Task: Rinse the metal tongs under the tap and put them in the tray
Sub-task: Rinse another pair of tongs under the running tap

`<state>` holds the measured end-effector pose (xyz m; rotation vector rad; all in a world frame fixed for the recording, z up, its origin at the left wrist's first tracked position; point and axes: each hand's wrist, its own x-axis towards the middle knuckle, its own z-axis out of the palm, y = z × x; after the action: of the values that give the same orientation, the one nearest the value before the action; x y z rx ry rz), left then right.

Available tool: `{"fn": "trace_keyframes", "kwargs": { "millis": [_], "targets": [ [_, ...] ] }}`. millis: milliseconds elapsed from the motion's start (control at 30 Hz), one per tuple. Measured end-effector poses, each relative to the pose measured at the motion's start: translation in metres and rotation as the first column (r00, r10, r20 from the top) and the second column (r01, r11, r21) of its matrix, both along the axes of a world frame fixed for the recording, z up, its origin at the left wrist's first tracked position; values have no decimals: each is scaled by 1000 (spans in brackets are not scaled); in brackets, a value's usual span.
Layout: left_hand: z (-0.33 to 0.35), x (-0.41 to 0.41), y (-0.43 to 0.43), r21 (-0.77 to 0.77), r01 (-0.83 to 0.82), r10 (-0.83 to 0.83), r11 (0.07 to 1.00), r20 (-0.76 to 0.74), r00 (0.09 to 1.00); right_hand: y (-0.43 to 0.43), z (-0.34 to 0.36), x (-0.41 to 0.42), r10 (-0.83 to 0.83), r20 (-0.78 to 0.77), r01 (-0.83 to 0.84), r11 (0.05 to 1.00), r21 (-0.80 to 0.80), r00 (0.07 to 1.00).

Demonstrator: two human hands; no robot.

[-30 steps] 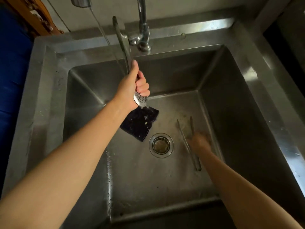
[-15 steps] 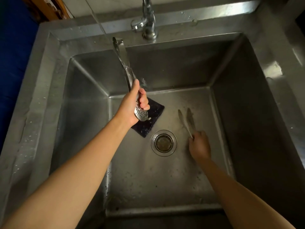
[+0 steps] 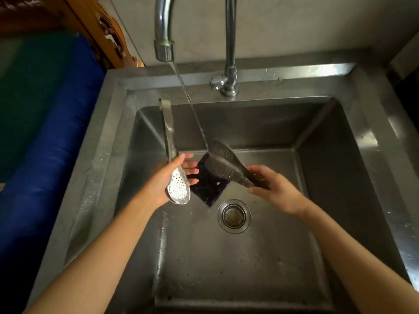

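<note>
- Steel tongs (image 3: 223, 165) sit in the right hand (image 3: 275, 189), which grips them at the narrow end; the wide perforated blade points up-left into the water (image 3: 192, 109) from the tap (image 3: 163, 30).
- The left hand (image 3: 166, 177) is closed around a perforated spoon (image 3: 175, 177), handle up, beside the stream, not in it.
- To rinse well, I would turn the tongs so both faces and the inner sides meet the flow.
- Wet metal is slippery, so a firm pinch near the hinge end seems wise.
- No tray is in view; a dark sponge (image 3: 208, 189) lies on the sink (image 3: 340, 155) floor.
</note>
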<state>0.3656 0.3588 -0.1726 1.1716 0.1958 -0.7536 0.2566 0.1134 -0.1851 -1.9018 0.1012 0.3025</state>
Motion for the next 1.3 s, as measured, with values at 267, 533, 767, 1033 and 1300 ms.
{"fn": "trace_keyframes", "kwargs": {
  "millis": [267,533,767,1033,1300],
  "targets": [
    [14,11,19,235,379,-410,895,103,906,39,51,73,638,-106,-538,535,-651,763],
    [21,10,22,464,467,-568,753,98,817,71,87,112,668,-81,-457,410,-790,740],
    [13,-3,26,200,387,-405,900,57,912,63,87,123,495,158,-109,467,-877,854],
    [30,-2,5,25,596,-595,803,82,799,86,71,114,-61,-133,137,695,706,989],
    [83,35,1,470,84,-276,879,357,892,91,95,135,-113,111,44,869,494,987]
  ]
}}
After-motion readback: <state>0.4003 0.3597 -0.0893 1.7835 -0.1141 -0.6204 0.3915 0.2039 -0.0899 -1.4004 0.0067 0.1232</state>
